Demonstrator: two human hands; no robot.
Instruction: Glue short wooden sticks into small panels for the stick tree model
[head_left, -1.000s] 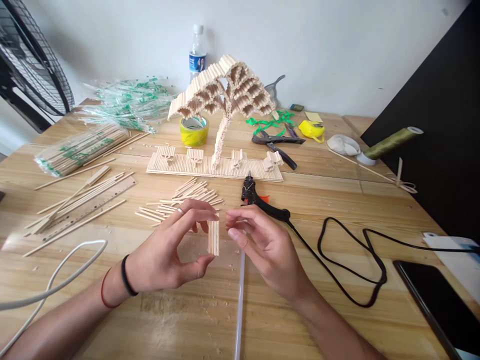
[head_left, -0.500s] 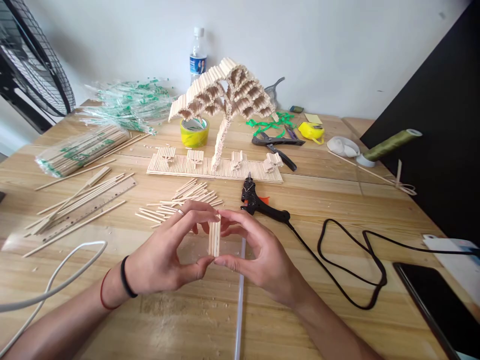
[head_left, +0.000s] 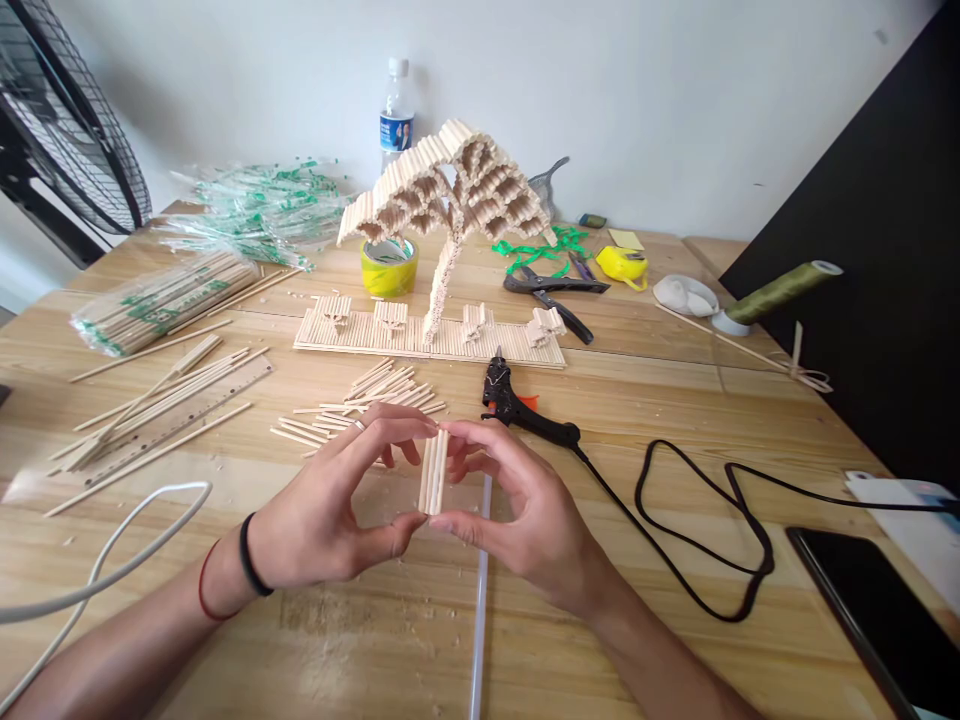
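Between my two hands a small panel of short wooden sticks (head_left: 433,474) stands upright, its sticks lying side by side. My left hand (head_left: 346,500) pinches it at top and bottom with fingers and thumb. On the other side, my right hand (head_left: 517,505) grips the same panel by its upper and lower ends. Just beyond my fingers lies a loose pile of short cut sticks (head_left: 382,385). A black glue gun (head_left: 529,408) rests on the table past my right hand. Farther back stands a stick-built tree (head_left: 450,200) on a slatted base (head_left: 442,345) with small stick-built pieces.
A clear glue stick (head_left: 478,600) lies under my right hand. Long sticks and a ruler (head_left: 184,415) are at left, with bagged sticks (head_left: 169,300) behind. Pliers (head_left: 555,295), yellow tape (head_left: 388,268), a black cable (head_left: 675,570) and a phone (head_left: 874,610) surround the work.
The stick panel has turned and tilted slightly to the right between my fingers, showing more of its face. Both hands keep hold, and the things on the table have not moved.
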